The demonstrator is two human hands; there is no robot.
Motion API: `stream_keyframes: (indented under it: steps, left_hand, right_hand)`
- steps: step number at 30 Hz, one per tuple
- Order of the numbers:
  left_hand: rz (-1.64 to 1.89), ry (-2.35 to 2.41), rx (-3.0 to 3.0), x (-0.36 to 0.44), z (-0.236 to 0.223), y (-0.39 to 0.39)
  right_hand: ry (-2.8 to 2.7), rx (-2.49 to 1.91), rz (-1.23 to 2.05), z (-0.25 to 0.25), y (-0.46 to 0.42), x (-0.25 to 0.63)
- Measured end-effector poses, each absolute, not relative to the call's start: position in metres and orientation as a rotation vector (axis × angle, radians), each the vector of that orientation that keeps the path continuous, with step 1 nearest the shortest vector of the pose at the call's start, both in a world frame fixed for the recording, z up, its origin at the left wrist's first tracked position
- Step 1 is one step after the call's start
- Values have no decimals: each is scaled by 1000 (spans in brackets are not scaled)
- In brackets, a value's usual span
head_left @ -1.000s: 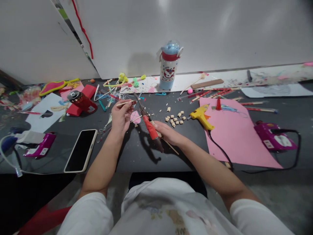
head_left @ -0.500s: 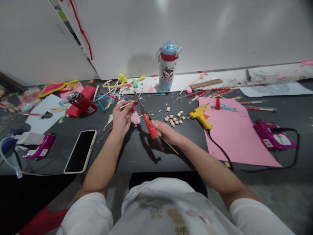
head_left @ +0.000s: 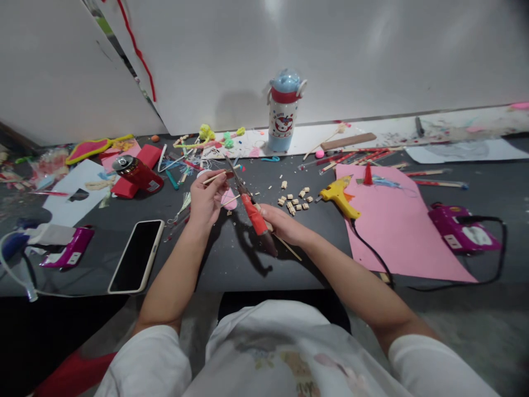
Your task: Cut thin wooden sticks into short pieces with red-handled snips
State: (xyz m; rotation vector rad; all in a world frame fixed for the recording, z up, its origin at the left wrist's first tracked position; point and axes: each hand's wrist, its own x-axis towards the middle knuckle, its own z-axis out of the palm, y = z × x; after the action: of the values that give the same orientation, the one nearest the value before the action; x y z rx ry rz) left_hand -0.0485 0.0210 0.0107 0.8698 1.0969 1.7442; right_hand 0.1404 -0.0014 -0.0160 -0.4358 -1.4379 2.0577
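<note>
My left hand (head_left: 206,197) pinches a thin wooden stick (head_left: 214,178), whose brownish end reaches the blades of a pair of shears (head_left: 254,215). Red wrapping covers a handle of the shears, and the metal blades point up and left. My right hand (head_left: 283,223) is closed around these handles, its fingers partly hidden behind them. Another thin stick (head_left: 291,250) sticks out below my right hand; how it is held is hidden. To the right of the blades, several short wooden pieces (head_left: 291,205) lie on the dark table. A pink oval piece (head_left: 229,199) lies beside my left fingers.
A yellow glue gun (head_left: 339,198) rests partly on pink paper (head_left: 397,231), its cord running to the front edge. A bottle (head_left: 283,113) stands at the back. A phone (head_left: 137,256), a leaning red can (head_left: 138,173) and a purple power strip (head_left: 71,248) are on the left.
</note>
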Motion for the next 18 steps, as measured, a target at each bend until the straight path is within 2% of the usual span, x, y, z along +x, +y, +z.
stream_keyframes:
  steps: [18]
  left_hand:
    - [1709,1067,886,-47,15,18]
  right_hand:
    - [-1450,-466,2058,-17,0,141]
